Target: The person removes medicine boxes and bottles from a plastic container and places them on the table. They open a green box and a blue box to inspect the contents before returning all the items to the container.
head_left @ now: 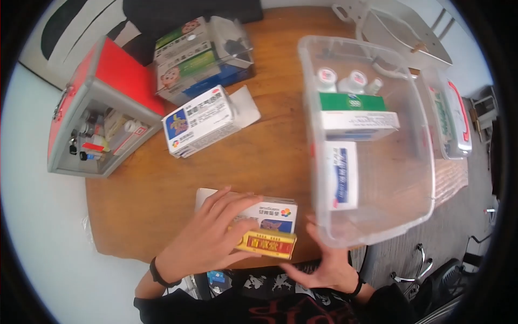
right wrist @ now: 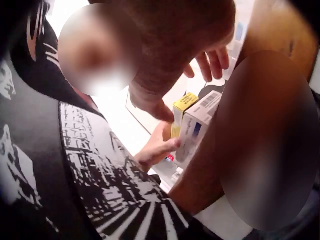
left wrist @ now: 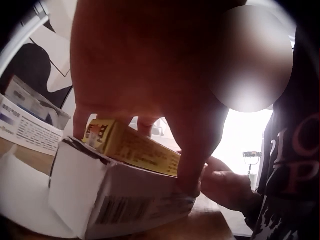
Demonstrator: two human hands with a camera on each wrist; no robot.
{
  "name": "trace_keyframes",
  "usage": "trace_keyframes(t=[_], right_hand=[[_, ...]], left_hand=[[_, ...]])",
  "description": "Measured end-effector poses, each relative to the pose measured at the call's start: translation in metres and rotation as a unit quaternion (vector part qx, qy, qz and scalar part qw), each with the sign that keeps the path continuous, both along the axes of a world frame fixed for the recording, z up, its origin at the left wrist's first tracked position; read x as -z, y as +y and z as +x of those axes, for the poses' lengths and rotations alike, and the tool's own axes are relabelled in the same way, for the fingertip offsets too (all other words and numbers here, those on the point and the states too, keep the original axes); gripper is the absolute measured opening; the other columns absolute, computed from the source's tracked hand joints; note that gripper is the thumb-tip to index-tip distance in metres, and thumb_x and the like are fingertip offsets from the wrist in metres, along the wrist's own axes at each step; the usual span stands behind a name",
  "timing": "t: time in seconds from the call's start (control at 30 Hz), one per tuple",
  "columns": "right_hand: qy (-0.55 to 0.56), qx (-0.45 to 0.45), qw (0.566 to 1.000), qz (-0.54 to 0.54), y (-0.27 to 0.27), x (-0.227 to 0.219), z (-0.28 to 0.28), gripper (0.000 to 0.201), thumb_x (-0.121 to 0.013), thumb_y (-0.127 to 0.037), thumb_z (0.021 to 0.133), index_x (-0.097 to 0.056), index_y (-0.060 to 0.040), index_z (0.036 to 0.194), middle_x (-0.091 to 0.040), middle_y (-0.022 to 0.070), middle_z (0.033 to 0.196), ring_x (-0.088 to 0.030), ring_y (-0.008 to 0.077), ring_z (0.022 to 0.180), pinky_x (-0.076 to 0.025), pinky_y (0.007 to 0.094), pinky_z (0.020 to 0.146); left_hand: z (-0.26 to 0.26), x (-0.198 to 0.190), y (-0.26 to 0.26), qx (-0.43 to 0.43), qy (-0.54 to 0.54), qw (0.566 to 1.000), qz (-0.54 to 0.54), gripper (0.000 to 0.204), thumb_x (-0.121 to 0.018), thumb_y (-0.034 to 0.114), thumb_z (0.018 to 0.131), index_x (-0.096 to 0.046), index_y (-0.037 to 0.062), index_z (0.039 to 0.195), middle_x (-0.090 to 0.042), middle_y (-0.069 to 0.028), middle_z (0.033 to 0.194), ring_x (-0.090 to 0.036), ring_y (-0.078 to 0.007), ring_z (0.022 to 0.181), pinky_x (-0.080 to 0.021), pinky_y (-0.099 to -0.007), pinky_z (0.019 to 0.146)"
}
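My left hand (head_left: 210, 237) spans a white medicine box (head_left: 278, 210), thumb on the near side and fingers on the far side, gripping it low over the table's front edge. A slim yellow box (head_left: 270, 244) with red panels lies along the top of it, under the palm; in the left wrist view the yellow box (left wrist: 135, 145) shows between thumb and fingers. The white box's end flap (left wrist: 25, 195) hangs open. My right hand (head_left: 326, 264) has thumb and fingers spread apart, holding nothing, between the yellow box's end and the clear plastic bin (head_left: 377, 232).
Inside the bin stand white bottles (head_left: 353, 81), a green-and-white box (head_left: 353, 116) and another white box (head_left: 342, 175). Farther back lie a white medicine box (head_left: 199, 121) with its flap open, a red-topped medicine cabinet (head_left: 121, 75) and stacked cartons (head_left: 189, 59). A lidded clear case (head_left: 448, 116) sits at right.
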State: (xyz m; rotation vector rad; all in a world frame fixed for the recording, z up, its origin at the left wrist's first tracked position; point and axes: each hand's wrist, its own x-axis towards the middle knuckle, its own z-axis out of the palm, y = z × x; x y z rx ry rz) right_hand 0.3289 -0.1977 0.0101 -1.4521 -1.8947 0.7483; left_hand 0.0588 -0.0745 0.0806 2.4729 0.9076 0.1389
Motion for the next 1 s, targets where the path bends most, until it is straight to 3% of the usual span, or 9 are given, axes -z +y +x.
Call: trace_keyframes(t=[0.1,0.2,0.3,0.4,0.43,0.53,0.63,0.77,1.0], right_hand=[[0.027,-0.008,1.000,-0.010,-0.002,0.014,-0.012,0.105,-0.099,-0.039,0.078,-0.046,-0.0041,0.162,-0.046,0.0316,0.165,-0.050,0.0513,0.149,-0.038,0.0590,0.123],[-0.014,0.001,1.000,-0.011,0.002,0.017,-0.018,0.093,-0.094,-0.030,0.085,-0.050,-0.0048,0.163,-0.056,0.0286,0.156,-0.056,0.0483,0.138,-0.044,0.0550,0.114],[-0.010,0.006,1.000,0.005,0.005,0.022,-0.012,0.091,-0.091,-0.026,0.087,-0.049,-0.0072,0.165,-0.063,0.0248,0.145,-0.060,0.0452,0.127,-0.046,0.0541,0.107],[0.005,-0.001,1.000,0.009,0.010,0.020,-0.014,0.097,-0.092,-0.025,0.085,-0.045,-0.0101,0.168,-0.066,0.0207,0.138,-0.061,0.0442,0.122,-0.047,0.0543,0.103],[0.002,-0.002,1.000,-0.009,0.012,0.019,-0.016,0.097,-0.092,-0.025,0.085,-0.045,-0.0103,0.168,-0.065,0.0205,0.140,-0.061,0.0448,0.124,-0.047,0.0545,0.104],[0.009,-0.009,0.999,-0.052,0.015,0.019,-0.022,0.095,-0.092,-0.023,0.084,-0.045,-0.0106,0.166,-0.063,0.0201,0.146,-0.059,0.0467,0.131,-0.047,0.0553,0.108],[0.014,-0.023,0.997,-0.073,0.019,0.022,-0.015,0.088,-0.093,-0.019,0.081,-0.051,-0.0106,0.158,-0.057,0.0210,0.157,-0.057,0.0486,0.139,-0.046,0.0564,0.114],[0.001,-0.016,0.999,-0.044,0.005,0.017,-0.006,0.089,-0.096,-0.021,0.078,-0.054,-0.0098,0.156,-0.059,0.0223,0.155,-0.060,0.0479,0.135,-0.051,0.0536,0.110],[0.022,-0.001,1.000,-0.008,-0.013,0.015,0.001,0.091,-0.100,-0.018,0.072,-0.057,-0.0024,0.151,-0.060,0.0272,0.150,-0.062,0.0451,0.136,-0.053,0.0498,0.113]], left_hand=[[-0.007,-0.003,0.000,0.027,0.009,0.999,0.020,0.052,-0.095,0.028,0.079,-0.068,0.0135,0.121,-0.061,-0.0084,0.154,-0.056,-0.0380,0.143,-0.035,-0.0646,0.128],[-0.037,-0.003,0.001,-0.056,0.011,0.998,0.038,0.052,-0.091,0.025,0.085,-0.064,0.0110,0.127,-0.062,-0.0142,0.150,-0.058,-0.0344,0.141,-0.042,-0.0531,0.124],[-0.069,0.005,-0.020,-0.269,-0.113,0.956,-0.033,0.055,-0.089,0.018,0.087,-0.062,0.0078,0.133,-0.064,-0.0163,0.146,-0.060,-0.0317,0.138,-0.046,-0.0478,0.118],[-0.090,0.018,-0.033,-0.471,-0.062,0.879,-0.034,0.055,-0.086,0.015,0.091,-0.059,0.0053,0.139,-0.064,-0.0173,0.144,-0.061,-0.0308,0.136,-0.049,-0.0438,0.114],[-0.088,0.018,-0.035,-0.491,-0.048,0.869,-0.026,0.050,-0.079,0.019,0.100,-0.057,0.0029,0.143,-0.064,-0.0149,0.141,-0.062,-0.0308,0.132,-0.047,-0.0426,0.115],[-0.083,0.027,-0.037,-0.498,0.081,0.863,0.025,0.048,-0.076,0.016,0.102,-0.058,0.0026,0.144,-0.063,-0.0166,0.141,-0.062,-0.0299,0.131,-0.047,-0.0408,0.114],[-0.062,0.038,-0.047,-0.452,0.071,0.872,0.176,0.045,-0.070,0.016,0.106,-0.058,0.0016,0.147,-0.063,-0.0178,0.139,-0.061,-0.0322,0.131,-0.046,-0.0420,0.115],[-0.044,0.045,-0.079,-0.442,-0.049,0.891,0.093,0.042,-0.055,0.016,0.113,-0.056,-0.0009,0.152,-0.055,-0.0199,0.147,-0.053,-0.0349,0.141,-0.041,-0.0447,0.119],[-0.008,0.050,-0.095,-0.430,-0.182,0.883,-0.035,0.042,-0.052,0.017,0.115,-0.059,-0.0007,0.152,-0.052,-0.0172,0.147,-0.051,-0.0294,0.140,-0.039,-0.0407,0.121]])
